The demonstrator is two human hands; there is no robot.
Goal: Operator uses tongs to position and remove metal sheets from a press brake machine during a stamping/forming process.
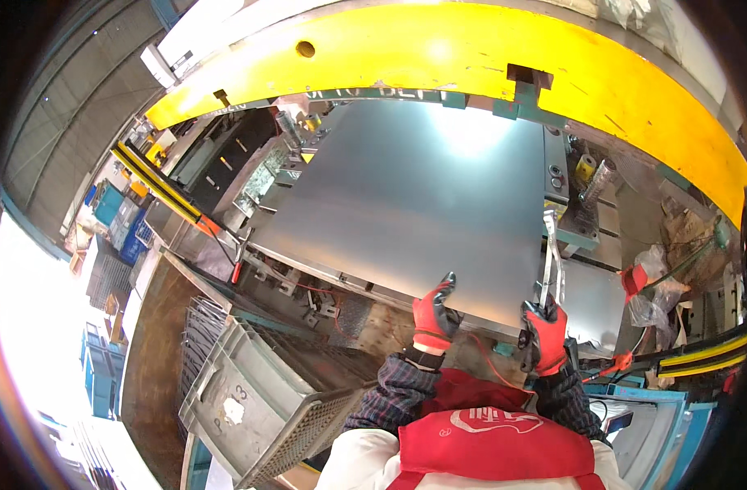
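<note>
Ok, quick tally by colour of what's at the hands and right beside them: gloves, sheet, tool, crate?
Red: 2, the left glove and the right glove.
Grey: 2, the large metal sheet that the left glove touches at its near edge, and the plastic crate at lower left.
Silver: 1, the long metal tool gripped in the right glove.
Total: 5.

A smooth, satin-grey steel sheet [414,204] fills the centre, catching a soft glare near the top. Above it arches a glossy yellow painted press frame [439,57]. Lower left sits a matt grey plastic crate [251,392] with perforated walls.
</note>
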